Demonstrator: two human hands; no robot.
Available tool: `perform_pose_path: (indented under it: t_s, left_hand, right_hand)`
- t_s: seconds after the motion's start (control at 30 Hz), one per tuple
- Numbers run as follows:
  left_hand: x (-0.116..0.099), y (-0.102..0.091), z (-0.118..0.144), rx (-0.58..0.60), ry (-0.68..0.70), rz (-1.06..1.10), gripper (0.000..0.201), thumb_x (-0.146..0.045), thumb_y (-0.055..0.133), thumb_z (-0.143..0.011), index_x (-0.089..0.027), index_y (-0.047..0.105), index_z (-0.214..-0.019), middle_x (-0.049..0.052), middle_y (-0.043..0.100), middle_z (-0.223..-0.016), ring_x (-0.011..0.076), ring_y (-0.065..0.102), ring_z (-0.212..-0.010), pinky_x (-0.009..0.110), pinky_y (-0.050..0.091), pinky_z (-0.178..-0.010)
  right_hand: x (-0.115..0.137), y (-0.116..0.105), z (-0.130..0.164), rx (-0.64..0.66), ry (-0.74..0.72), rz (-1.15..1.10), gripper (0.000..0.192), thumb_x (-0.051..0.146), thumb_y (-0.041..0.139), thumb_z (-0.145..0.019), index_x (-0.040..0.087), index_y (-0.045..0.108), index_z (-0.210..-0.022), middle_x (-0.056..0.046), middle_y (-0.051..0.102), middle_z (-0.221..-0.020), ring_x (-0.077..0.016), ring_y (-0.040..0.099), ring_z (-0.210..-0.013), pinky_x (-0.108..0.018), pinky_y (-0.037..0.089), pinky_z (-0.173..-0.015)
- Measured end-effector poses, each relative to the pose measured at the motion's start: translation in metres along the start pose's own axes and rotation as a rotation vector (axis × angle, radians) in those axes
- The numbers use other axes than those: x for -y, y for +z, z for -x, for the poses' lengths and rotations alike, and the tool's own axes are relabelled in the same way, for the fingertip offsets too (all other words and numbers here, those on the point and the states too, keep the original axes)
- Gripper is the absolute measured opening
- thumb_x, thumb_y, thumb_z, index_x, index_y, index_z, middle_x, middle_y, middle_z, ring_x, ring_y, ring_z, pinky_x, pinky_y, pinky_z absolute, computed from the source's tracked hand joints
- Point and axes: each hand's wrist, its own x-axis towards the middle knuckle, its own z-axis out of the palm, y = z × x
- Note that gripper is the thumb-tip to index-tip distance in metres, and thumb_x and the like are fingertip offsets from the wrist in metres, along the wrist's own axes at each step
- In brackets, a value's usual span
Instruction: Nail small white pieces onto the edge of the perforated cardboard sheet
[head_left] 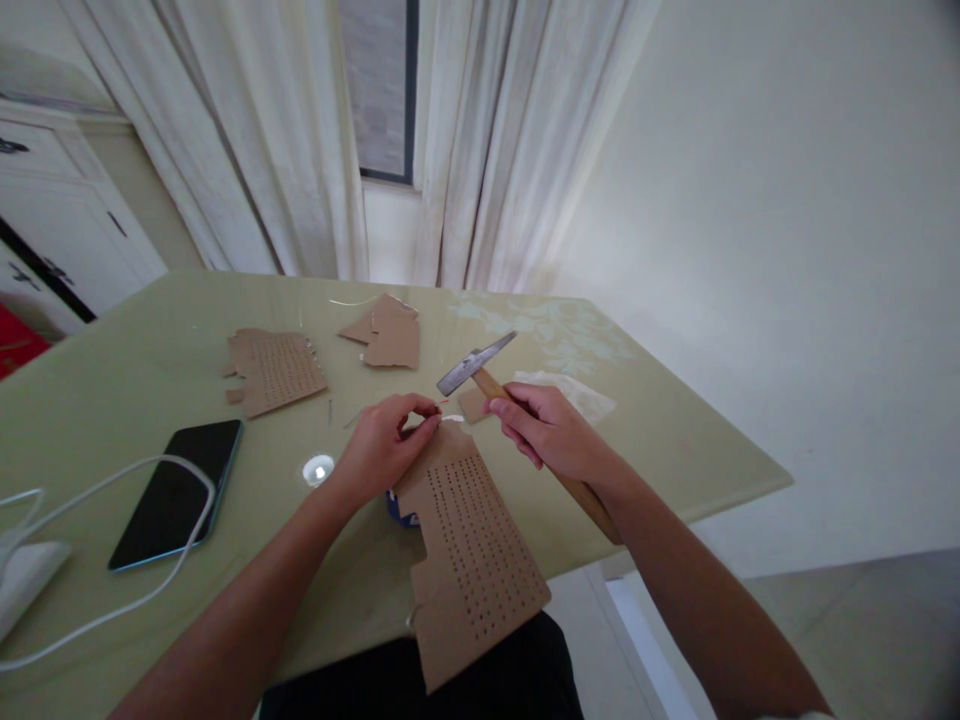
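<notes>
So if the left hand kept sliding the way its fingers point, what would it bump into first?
Probably the small cardboard scrap just beyond the left hand, under the hammer that the right hand holds; depth is hard to judge.

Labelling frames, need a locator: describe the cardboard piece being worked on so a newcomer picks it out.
On the pale green table, look at the near edge between the two hands. The perforated cardboard sheet lies there, overhanging toward the person, its far end pinched by the left hand. Unlike the other cardboard pieces farther back, it sits nearest the hammer in the right hand.

Phone (176, 492) left of punched cardboard (471, 555), hammer (480, 368) right, cardboard scraps (382, 333) behind
</notes>
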Motion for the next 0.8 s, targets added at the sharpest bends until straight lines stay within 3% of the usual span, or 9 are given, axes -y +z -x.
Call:
perform_pose_path:
  t_s: [0.47,0.8]
  left_hand:
    - [-0.0009,-0.0011,-0.0011,0.001,0.030,-0.011,0.021,-0.038,0.066,-0.100,-0.022,0.079,-0.100,0.003,0.080,-0.090,0.0164,0.064,-0.071,0.027,0.052,-0.067]
    - [0.0004,-0.0009,-0.0006,0.002,0.040,-0.019,0.020,-0.037,0.065,-0.100,-0.022,0.079,-0.101,0.004,0.081,-0.092,0.0175,0.066,-0.074,0.029,0.054,-0.070]
  right_hand:
    - [0.0037,0.0009,0.0014,0.011,-0.006,0.068,0.042,0.049,0.060,-0.111,0.022,0.057,-0.078,0.005,0.054,-0.060,-0.0080,0.048,-0.041,-0.021,0.037,-0.038]
    - [0.0035,0.0015,0.0021,0.021,-0.006,0.046,0.042,0.051,0.060,-0.111,0.022,0.060,-0.081,0.005,0.055,-0.061,-0.0083,0.048,-0.040,-0.021,0.035,-0.037]
